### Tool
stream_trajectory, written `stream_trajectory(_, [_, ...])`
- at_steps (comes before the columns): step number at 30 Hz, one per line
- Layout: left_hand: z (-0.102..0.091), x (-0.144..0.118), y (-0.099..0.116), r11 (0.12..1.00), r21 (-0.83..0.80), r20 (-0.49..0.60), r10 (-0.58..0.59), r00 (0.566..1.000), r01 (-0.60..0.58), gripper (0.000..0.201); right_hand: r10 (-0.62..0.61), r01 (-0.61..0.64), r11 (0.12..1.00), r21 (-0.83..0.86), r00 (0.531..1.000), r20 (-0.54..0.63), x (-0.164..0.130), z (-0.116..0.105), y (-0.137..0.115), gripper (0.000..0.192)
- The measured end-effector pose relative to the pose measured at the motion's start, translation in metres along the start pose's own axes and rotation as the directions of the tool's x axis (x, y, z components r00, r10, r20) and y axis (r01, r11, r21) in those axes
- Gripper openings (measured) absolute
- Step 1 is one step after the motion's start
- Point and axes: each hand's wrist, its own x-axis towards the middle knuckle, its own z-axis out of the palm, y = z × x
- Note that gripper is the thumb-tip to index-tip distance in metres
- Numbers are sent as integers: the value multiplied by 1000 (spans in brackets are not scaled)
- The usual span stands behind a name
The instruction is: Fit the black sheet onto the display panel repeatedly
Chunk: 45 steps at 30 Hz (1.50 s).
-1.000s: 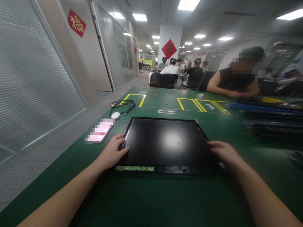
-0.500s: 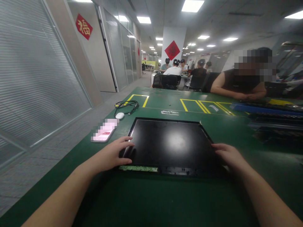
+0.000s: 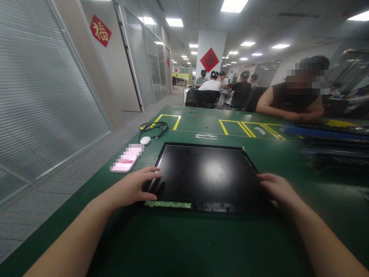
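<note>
One black panel (image 3: 206, 175), one phone (image 3: 126, 162), one mouse (image 3: 145, 140), one cable (image 3: 153, 127).

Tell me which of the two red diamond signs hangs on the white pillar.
The darker red diamond sign, straight ahead above the seated people. The other red diamond hangs on the grey wall at left and bears a gold character.

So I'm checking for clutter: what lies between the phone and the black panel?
Only bare green table lies between the phone and the black panel in the head view; the left hand sits nearer.
</note>
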Motion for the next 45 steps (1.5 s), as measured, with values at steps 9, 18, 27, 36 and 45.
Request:
stream_trajectory(9, [-2, 1, 3, 997, 54, 1, 57, 998, -57, 62, -20, 20, 1000, 13, 1000, -15, -2, 0, -2, 46])
stream_trajectory(18, [-5, -1, 8, 986, 69, 23, 150, 988, -151, 49, 2, -2, 1000, -13, 1000, 8, -1, 0, -1, 43])
stream_trajectory(27, [-5, -1, 10, 984, 70, 20, 162, 987, -163, 44, -6, 7, 1000, 2, 1000, -23, 0, 0, 0, 43])
stream_trajectory(36, [-3, -1, 7, 980, 58, 18, 192, 981, -192, 39, 26, -25, 1000, 16, 1000, -14, -3, 1, -3, 40])
stream_trajectory(45, [-4, -2, 9, 983, 115, 27, 139, 990, -141, 45, 3, -3, 1000, -28, 999, -34, -5, 0, -8, 39])
